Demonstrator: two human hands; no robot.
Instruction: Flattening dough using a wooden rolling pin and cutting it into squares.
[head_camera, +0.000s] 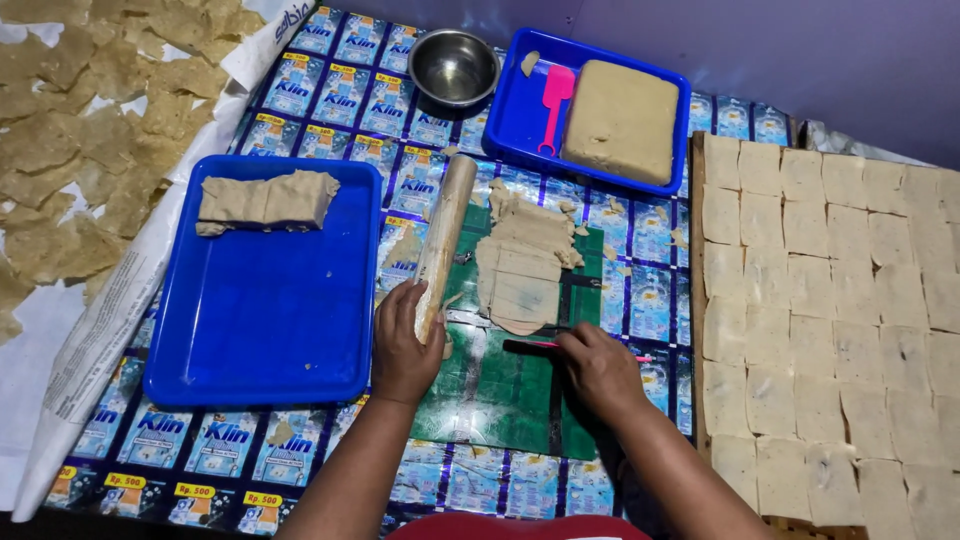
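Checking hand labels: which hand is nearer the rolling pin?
Left. The left hand rests against the rolling pin's near end; the right hand is off to its right, on a knife by the dough.

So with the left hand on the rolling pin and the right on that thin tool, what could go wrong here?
1. The right hand holds a thin pink-handled tool whose dark end points toward the left hand; a slip might nick it.
2. The wooden rolling pin lies beside the thin cut beige dough sheet; rolling sideways, it could smear the cuts.
3. Dough scraps on the green cutting mat may stick to later pieces.
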